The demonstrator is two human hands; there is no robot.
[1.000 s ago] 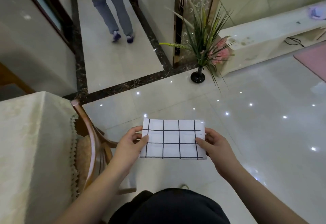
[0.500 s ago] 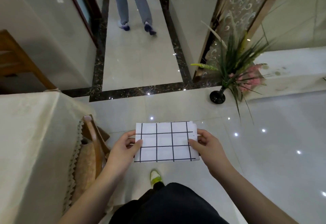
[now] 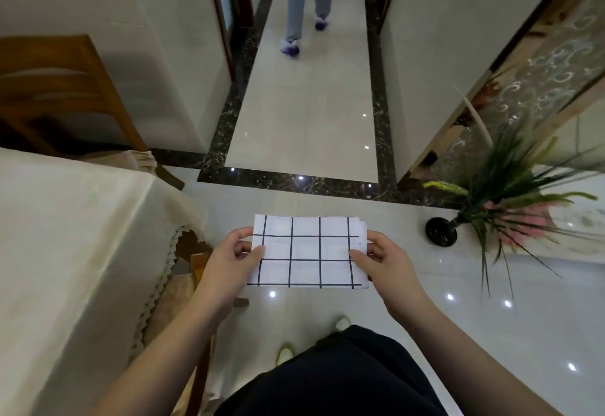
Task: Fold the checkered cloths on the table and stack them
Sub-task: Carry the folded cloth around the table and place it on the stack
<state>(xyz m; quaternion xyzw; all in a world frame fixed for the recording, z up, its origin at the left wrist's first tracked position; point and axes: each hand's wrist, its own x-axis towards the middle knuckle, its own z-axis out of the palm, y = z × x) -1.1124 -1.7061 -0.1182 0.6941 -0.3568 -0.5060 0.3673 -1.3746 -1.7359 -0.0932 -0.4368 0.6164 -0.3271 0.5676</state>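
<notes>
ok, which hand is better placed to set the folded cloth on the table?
Left, probably. The table lies on the left hand side; the right hand pinches the folded cloth on its far edge.

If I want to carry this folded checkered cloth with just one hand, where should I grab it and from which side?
Probably pinch the middle of the near long edge of the cloth, coming from your body's side, thumb on top. It is a flat folded rectangle held level between the left hand and right hand; its layers look loose at the far right corner.
</notes>
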